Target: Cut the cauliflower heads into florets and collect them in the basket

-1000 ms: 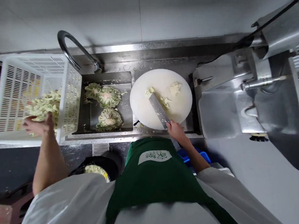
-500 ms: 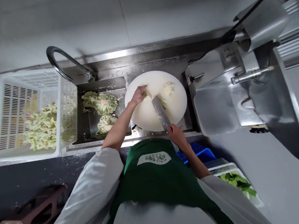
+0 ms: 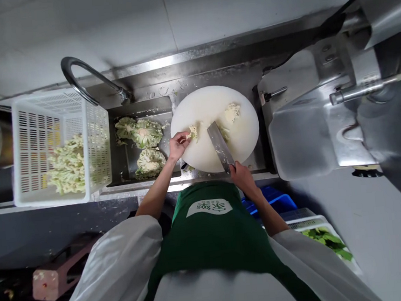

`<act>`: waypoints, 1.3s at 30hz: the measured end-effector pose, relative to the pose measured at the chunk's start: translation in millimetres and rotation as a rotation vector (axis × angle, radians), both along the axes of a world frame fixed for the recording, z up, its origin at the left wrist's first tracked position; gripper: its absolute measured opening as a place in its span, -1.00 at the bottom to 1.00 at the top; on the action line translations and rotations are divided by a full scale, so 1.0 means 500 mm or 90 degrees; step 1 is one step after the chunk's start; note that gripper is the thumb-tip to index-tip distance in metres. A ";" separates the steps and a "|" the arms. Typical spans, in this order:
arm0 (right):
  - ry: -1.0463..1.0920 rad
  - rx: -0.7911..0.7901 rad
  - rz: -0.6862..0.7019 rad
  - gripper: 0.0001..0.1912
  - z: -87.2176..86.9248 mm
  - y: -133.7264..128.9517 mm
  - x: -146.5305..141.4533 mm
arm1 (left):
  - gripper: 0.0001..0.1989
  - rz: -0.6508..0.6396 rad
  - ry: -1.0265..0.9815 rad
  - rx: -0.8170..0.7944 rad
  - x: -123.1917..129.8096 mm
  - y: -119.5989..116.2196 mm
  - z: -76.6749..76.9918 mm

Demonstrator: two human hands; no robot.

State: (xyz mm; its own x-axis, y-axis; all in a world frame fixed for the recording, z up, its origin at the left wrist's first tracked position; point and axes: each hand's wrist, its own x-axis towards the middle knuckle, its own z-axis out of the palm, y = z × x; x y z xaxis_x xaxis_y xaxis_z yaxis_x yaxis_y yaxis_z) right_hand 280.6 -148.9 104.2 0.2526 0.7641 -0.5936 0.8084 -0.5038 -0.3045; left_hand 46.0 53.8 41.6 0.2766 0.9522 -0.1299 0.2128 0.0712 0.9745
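A cleaver [image 3: 219, 144] is in my right hand [image 3: 244, 180], its blade slanting away over the round white cutting board [image 3: 201, 160]. At the board's left edge, the fingers of my left hand [image 3: 179, 146] pinch a small cauliflower floret [image 3: 193, 132]. Cut cauliflower pieces [image 3: 224, 132] lie against the far side of the blade and are partly hidden by it. Farther right on the board rests a larger cauliflower chunk [image 3: 233, 112].
Cauliflower heads [image 3: 148, 132] lie in the sink [image 3: 119, 162] left of the board, below a curved faucet [image 3: 92, 78]. A white basket [image 3: 95, 145] holds cut florets. To the right stands a metal slicing machine [image 3: 301, 137]. Leafy greens [image 3: 327, 240] sit in a low crate.
My left hand has moved left and toward me, now at the board's left edge with a floret in its fingers. The cleaver stays almost in place. The whole view has shifted slightly.
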 end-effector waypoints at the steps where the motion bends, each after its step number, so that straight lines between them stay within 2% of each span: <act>1: 0.000 -0.001 0.002 -0.69 0.001 0.002 -0.001 | -0.66 0.003 0.003 0.029 -0.002 -0.012 0.004; 5: -0.004 0.001 0.001 -0.68 0.001 0.005 -0.004 | -0.80 -0.037 0.091 0.186 -0.006 -0.046 0.013; 9: -0.015 0.001 0.008 -0.67 0.004 0.005 -0.005 | -0.88 -0.093 0.137 0.267 0.000 -0.061 -0.009; 13: -0.031 -0.001 0.023 -0.65 0.013 0.007 0.000 | -0.88 -0.088 0.135 0.228 0.009 -0.068 -0.029; 18: -0.036 -0.005 0.025 -0.64 0.021 0.008 0.001 | -0.88 -0.066 0.101 0.157 0.018 -0.073 -0.004; 21: -0.025 -0.003 0.024 -0.65 0.021 0.007 -0.001 | -0.80 0.012 0.050 0.118 0.027 -0.075 0.017; 24: -0.018 -0.001 0.019 -0.65 0.021 0.005 -0.002 | -0.67 0.096 -0.057 0.019 0.040 -0.074 0.026; 28: -0.018 -0.003 0.023 -0.67 0.023 0.007 -0.004 | -0.59 0.135 -0.148 -0.058 0.049 -0.069 0.028; 33: -0.023 -0.007 0.027 -0.66 0.019 0.007 -0.003 | -0.61 0.128 -0.080 -0.013 0.044 -0.065 0.039; 36: -0.024 -0.004 0.028 -0.66 0.012 0.004 -0.004 | -0.69 0.108 -0.016 0.072 0.036 -0.065 0.046; 39: -0.019 -0.001 0.035 -0.66 0.009 0.005 -0.006 | -0.80 0.050 0.075 0.155 0.030 -0.071 0.043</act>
